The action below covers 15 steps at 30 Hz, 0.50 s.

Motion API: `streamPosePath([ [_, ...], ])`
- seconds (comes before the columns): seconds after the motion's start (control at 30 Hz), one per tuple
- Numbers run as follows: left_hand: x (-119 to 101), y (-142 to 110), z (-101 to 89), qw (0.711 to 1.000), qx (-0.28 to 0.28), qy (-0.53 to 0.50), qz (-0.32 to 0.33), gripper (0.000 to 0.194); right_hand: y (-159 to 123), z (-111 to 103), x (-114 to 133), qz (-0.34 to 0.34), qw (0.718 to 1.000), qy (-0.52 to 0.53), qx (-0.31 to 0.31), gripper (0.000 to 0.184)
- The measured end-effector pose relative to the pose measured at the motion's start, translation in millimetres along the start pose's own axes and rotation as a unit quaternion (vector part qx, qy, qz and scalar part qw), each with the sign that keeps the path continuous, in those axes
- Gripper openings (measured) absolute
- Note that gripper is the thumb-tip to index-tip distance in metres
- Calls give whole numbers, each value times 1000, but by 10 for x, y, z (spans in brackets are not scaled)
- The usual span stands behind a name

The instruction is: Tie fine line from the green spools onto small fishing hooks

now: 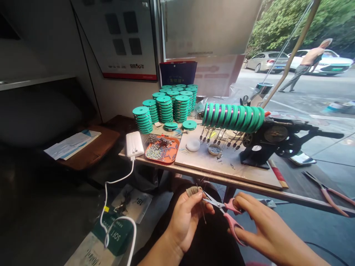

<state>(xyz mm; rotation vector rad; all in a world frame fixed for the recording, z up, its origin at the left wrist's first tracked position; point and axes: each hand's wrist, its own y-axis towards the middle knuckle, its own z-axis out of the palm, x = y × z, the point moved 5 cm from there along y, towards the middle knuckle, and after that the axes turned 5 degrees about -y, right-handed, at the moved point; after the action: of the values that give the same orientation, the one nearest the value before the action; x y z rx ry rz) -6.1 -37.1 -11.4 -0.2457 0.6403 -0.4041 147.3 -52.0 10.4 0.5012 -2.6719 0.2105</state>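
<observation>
My left hand pinches a small tan piece with thin dark line hanging from it, low in the view over my lap. My right hand grips pink-handled scissors, blades apart and pointing left at the line beside my left thumb. Just beyond both hands runs the front edge of a wooden work table.
A black winding machine holds a row of green spools. Stacks of green spools, an orange tray of small parts, a white power bank with cable, and pliers lie around. A person walks outside.
</observation>
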Motion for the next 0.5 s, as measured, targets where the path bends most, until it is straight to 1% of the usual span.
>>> streamPosePath([
  [0.17, 19, -12, -15, 1000, 1, -3, -17, 7, 9, -2, 7, 7, 1000, 1, 2, 6],
  [0.33, 14, -14, -10, 1000, 2, -6, -25, 7, 17, -34, 34, 2, 1000, 6, -9, 8],
  [0.5, 22, -12, -29, 999, -13, -22, -31, 7, 3, -42, 31, 1, 1000, 9, -18, 8],
])
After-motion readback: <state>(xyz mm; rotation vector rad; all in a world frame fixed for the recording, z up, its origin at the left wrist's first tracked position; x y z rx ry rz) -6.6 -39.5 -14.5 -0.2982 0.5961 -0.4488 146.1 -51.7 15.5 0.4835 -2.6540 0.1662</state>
